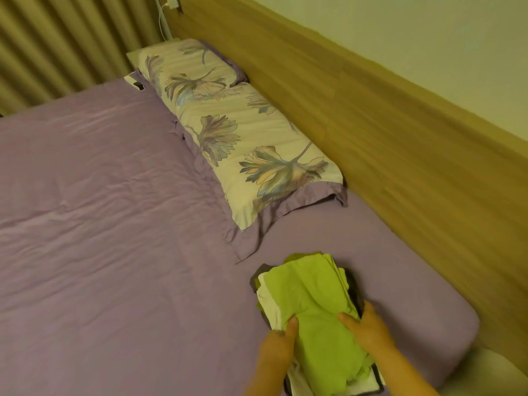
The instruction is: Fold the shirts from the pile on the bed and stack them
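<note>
Head view looks down at a stack of folded shirts (311,312) lying on the purple bed sheet (114,224), near the corner of the bed and just short of the floral pillows (243,138) along the wooden headboard (371,124). A lime green shirt (320,318) lies on top, with white and dark layers showing at the edges below. The left hand (278,342) holds the stack's left side, thumb on the green cloth, its fingers hidden. The right hand (368,328) presses the right side with fingers fairly straight. No loose pile shows in frame. The step looks like squaring up the stack: press evenly from both sides, nudge the white layers that stick out on the left back under the green one, and smooth the top without dragging it askew.
</note>
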Demonstrator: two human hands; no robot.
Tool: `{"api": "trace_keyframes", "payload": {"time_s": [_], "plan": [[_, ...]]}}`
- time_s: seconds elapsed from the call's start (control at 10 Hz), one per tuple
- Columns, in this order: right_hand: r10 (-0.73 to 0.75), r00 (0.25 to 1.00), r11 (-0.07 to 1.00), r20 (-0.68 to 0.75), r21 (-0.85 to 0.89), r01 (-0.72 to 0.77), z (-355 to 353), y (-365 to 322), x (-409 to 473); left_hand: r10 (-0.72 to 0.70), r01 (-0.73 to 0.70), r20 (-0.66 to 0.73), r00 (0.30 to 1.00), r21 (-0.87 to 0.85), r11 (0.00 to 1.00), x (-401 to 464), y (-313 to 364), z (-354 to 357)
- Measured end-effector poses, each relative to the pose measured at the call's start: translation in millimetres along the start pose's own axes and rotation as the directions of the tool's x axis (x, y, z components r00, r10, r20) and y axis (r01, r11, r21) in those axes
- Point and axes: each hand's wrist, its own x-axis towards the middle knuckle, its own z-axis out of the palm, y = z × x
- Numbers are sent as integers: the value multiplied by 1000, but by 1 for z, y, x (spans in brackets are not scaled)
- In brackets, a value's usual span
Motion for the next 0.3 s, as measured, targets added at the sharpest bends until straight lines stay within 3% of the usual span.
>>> {"api": "trace_keyframes", "payload": {"time_s": [0.2, 0.3], "plan": [[-199, 975, 858, -96, -498, 126, -15, -35, -53, 95, -56, -74, 993, 422, 905, -39, 4, -35], [-320, 944, 756, -79, -622, 204, -19, -55, -87, 252, -136, -129, 959, 571, 810, -69, 5, -57]]}}
